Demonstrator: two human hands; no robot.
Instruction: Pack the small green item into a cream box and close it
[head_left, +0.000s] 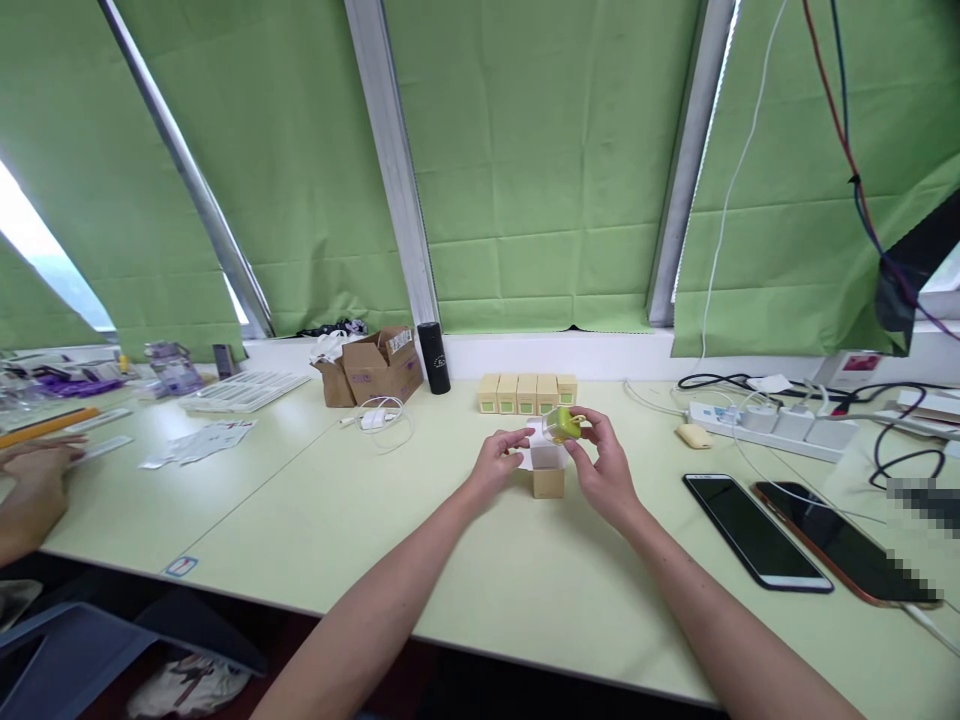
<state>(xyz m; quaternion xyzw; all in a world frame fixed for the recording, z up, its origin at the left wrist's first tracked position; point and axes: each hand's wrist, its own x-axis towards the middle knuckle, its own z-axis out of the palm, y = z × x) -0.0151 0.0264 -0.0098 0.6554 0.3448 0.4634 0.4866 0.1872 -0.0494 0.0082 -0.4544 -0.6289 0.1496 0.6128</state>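
A small yellow-green object (564,424), with a clear part at its left end, is held in the fingers of my right hand (606,470); its exact kind I cannot make out. Just below it, a small tan cardboard box (548,485) stands on the table with its white flaps raised. My left hand (496,464) is at the box's left side, thumb and fingers closed on a white flap. The green object is tilted over the box's top.
Behind my hands stands a row of several small tan boxes (527,395). A black bottle (433,358) and a brown carton (382,367) are further left. Two phones (757,530) and a power strip (780,428) with cables lie right. Another person's hand (34,490) rests far left.
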